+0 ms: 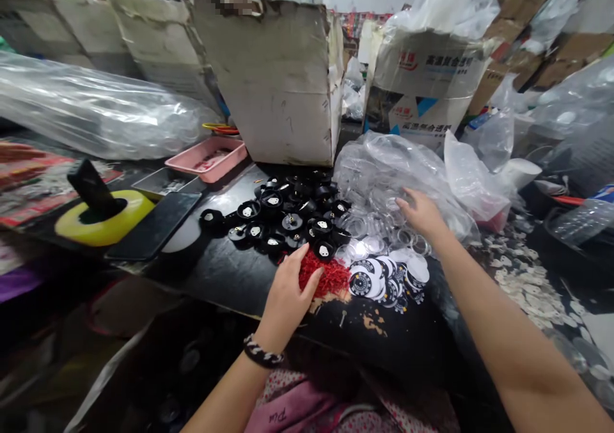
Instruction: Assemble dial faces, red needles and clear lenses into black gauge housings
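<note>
My left hand (291, 289), a braided bracelet on its wrist, hovers with thumb and fingers apart over a heap of small red pieces (329, 276). Just beyond its fingertips are several round black cases (273, 201), some with white parts inside. My right hand (423, 214) reaches to a pile of clear plastic rings or covers (369, 219); its fingers are stretched out and slightly apart, touching or close to the pile. Between the hands lie printed black-and-white discs (362, 283), like clock or watch dials, overlapping each other.
Left of the cases are a phone (156, 225), a yellow tape roll (137, 206) and a pink tray (211, 158). Cardboard boxes (278, 87) stand behind. A clear plastic bag (398, 158) lies beyond the rings. Pale flat parts (522, 279) are strewn at right.
</note>
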The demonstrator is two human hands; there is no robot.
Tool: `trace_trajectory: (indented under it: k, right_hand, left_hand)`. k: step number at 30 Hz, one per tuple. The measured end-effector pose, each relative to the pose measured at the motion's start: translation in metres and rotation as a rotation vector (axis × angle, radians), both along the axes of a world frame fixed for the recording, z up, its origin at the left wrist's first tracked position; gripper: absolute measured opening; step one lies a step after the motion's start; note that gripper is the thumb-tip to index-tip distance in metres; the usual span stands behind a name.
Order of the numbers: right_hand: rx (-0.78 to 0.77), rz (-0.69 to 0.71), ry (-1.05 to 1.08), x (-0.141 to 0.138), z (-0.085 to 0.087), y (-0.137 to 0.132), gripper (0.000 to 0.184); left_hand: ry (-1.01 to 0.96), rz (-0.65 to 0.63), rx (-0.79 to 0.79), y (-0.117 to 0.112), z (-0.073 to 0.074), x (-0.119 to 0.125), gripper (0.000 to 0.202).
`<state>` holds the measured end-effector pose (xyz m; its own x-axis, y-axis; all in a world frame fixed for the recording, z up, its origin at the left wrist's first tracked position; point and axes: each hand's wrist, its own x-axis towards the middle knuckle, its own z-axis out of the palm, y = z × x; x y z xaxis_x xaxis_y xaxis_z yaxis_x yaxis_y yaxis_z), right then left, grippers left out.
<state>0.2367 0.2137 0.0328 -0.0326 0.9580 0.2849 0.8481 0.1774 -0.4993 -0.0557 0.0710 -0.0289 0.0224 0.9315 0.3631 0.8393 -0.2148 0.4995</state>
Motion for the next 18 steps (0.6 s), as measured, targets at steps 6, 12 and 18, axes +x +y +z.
trace_trajectory:
  k: [6, 12, 18]
  right_hand:
    - [-0.021, 0.155, 0.170, -0.011, -0.002, -0.144, 0.031]
    - [-0.393, 0.111, 0.543, -0.028, -0.017, -0.214, 0.032]
    - [-0.564, 0.220, 0.793, -0.063, -0.025, -0.207, 0.025]
  left_hand:
    - [0.044, 0.092, 0.001, 0.032, 0.013, 0.015, 0.054]
    - [-0.055, -0.032, 0.023, 0.002, 0.027, 0.026, 0.052]
    - [-0.712, -0.328, -0.482, -0.074, 0.017, 0.045, 0.053]
